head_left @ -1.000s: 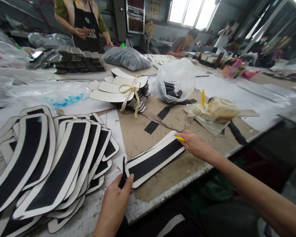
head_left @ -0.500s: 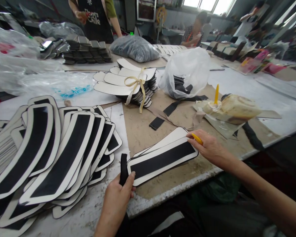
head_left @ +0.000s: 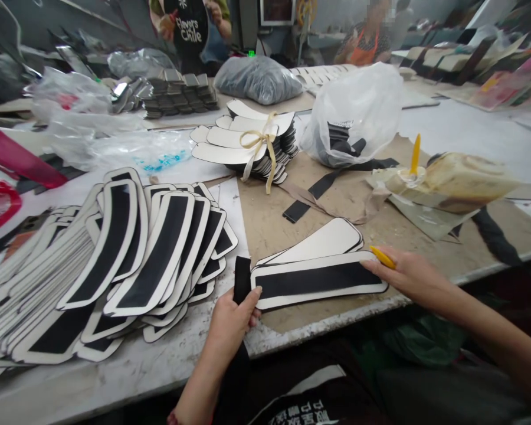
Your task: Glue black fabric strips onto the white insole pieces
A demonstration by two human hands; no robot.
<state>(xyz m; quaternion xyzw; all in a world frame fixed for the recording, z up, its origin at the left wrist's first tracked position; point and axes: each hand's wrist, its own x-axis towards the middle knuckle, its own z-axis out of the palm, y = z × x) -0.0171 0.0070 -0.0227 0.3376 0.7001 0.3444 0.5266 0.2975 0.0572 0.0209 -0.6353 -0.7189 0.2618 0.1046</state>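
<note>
A long white piece with a black strip on it point(head_left: 314, 278) lies at the table's front edge. My left hand point(head_left: 235, 313) pinches its left end and also has a short black strip point(head_left: 242, 280) between its fingers. At the right end my right hand point(head_left: 392, 268) holds a small yellow tool point(head_left: 383, 257), with its fingertips touching the piece. Plain white pieces point(head_left: 321, 243) lie fanned out just behind. To the left is a big pile of white pieces with black strips point(head_left: 159, 254).
A bundle of white pieces tied with ribbon point(head_left: 243, 139), a plastic bag with black strips point(head_left: 354, 112) and a stained container with a yellow stick point(head_left: 464, 180) stand farther back. Two people are across the table. Clear plastic wrapping point(head_left: 110, 141) lies left.
The view has turned to the left, so things appear farther right. The held piece lies more level, and a person across the table has raised a hand.
</note>
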